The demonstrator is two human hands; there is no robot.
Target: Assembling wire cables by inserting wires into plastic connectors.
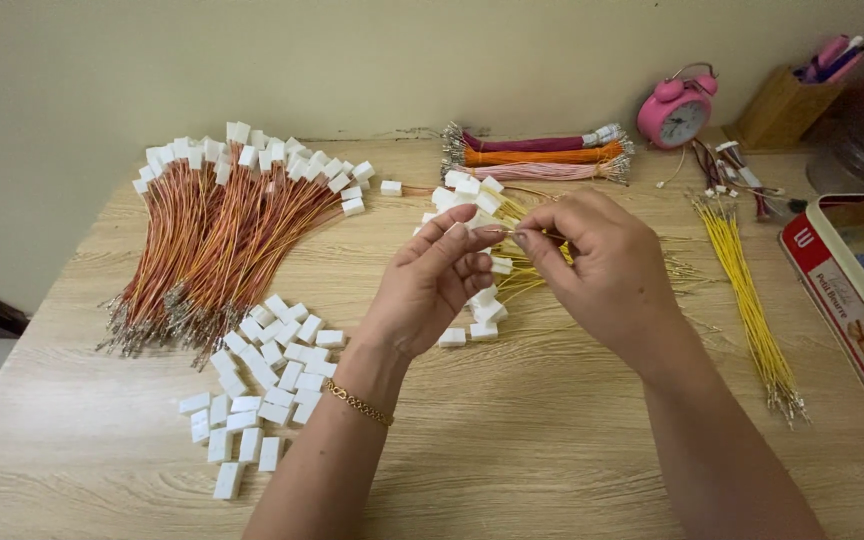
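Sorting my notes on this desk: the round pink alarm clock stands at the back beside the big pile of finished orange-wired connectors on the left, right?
Not quite. The head view shows the round pink alarm clock at the back right, beside the wooden pen holder; the finished orange-wired connectors lie far left.

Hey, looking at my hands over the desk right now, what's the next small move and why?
Probably ease the yellow wire pinched in your right hand toward the white connector at your left hand. Both hands meet above the pile of yellow-wired connectors, fingers nearly touching, so seating the wire's end looks likeliest. The connector itself is mostly hidden.
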